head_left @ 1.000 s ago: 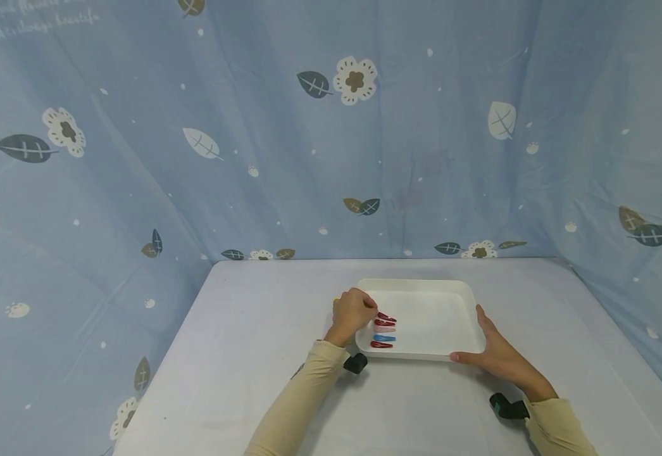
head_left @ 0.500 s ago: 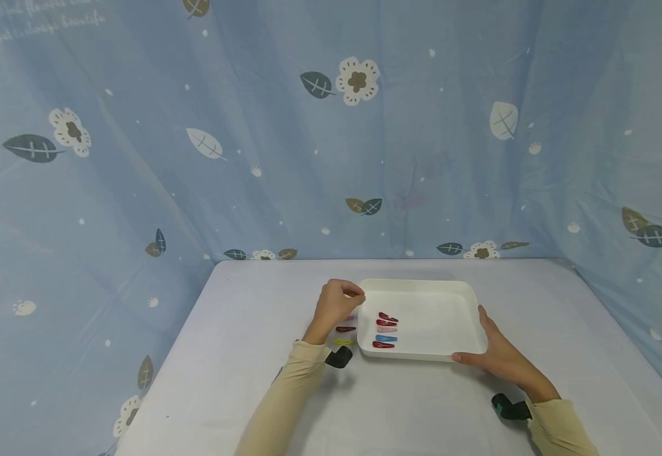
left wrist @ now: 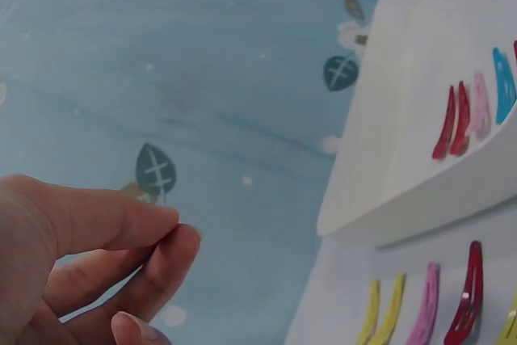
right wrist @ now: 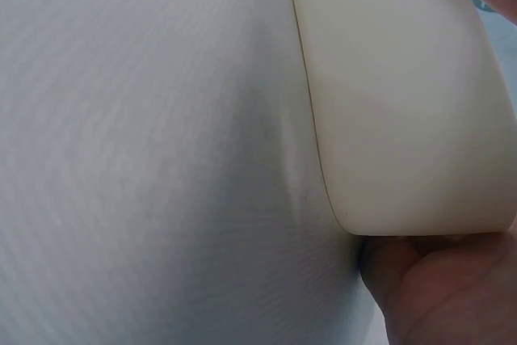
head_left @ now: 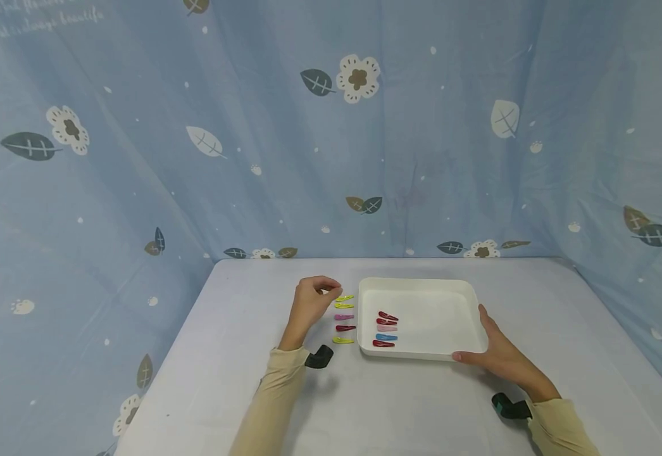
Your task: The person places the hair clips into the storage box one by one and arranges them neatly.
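Note:
My left hand [head_left: 311,304] hovers left of the white tray [head_left: 433,316], thumb and index fingertips together and nothing visible between them. It overlaps the far end of a column of snap hair clips. From the back, two yellow clips [head_left: 344,306], a pink-purple clip [head_left: 343,316], a dark red clip [head_left: 345,328] and another yellow clip [head_left: 343,341] lie there. Inside the tray's left side sit red clips [head_left: 387,322], a pale pink clip [head_left: 387,329] and a blue clip [head_left: 387,337]. My right hand [head_left: 496,348] grips the tray's front right corner, thumb on the front wall, fingers along the right side.
A white-covered table [head_left: 240,354] bears the tray and clips. Behind it and to the sides hangs a blue curtain [head_left: 262,126] printed with leaves and flowers. Dark wrist cameras show at the left wrist [head_left: 319,356] and right wrist [head_left: 509,406].
My left hand has drawn back leftward from over the tray's clips to beside it, uncovering the clips on the table. The right hand keeps its grip on the tray corner.

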`<action>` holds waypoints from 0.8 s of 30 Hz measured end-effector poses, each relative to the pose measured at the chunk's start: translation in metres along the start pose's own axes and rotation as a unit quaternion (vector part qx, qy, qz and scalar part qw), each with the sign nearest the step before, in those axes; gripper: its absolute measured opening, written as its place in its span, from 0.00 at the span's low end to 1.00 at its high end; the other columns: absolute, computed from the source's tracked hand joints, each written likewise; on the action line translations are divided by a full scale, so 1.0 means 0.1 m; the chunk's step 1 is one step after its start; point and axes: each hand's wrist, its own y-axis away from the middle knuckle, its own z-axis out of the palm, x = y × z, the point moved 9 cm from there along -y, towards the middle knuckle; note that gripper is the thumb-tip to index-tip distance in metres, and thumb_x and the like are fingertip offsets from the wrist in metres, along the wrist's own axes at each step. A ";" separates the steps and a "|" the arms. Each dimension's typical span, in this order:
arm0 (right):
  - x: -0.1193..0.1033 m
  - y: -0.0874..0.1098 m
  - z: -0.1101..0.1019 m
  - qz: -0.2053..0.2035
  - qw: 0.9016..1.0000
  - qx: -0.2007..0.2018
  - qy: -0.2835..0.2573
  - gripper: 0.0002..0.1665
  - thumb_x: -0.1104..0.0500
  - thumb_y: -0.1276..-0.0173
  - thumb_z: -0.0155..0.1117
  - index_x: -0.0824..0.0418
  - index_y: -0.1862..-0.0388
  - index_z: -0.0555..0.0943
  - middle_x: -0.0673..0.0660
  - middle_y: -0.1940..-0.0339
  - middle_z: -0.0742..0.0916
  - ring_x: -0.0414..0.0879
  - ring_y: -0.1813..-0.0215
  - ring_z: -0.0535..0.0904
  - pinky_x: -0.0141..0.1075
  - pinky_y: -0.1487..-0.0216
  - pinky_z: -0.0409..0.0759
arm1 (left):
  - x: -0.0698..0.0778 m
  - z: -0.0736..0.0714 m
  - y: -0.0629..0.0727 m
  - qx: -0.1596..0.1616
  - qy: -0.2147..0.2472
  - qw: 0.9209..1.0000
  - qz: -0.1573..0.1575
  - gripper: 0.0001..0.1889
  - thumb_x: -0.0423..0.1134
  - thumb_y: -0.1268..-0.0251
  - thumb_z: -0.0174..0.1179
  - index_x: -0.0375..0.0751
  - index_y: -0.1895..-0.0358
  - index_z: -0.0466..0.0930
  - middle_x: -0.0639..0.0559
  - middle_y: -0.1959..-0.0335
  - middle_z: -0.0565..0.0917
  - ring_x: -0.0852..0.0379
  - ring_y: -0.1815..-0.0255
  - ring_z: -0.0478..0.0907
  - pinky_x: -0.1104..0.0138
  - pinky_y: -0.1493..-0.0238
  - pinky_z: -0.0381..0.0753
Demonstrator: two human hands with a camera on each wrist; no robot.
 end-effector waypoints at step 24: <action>0.00 -0.02 -0.01 0.012 1.000 -0.004 0.002 0.84 0.39 0.43 0.79 0.66 0.17 0.24 0.81 0.18 0.43 0.84 0.20 0.43 0.78 0.29 0.52 | -0.38 -0.20 0.07 0.026 0.039 0.998 -0.043 0.08 0.41 0.32 0.69 0.41 0.58 0.91 0.46 0.64 0.91 0.58 0.64 0.82 0.66 0.58 0.77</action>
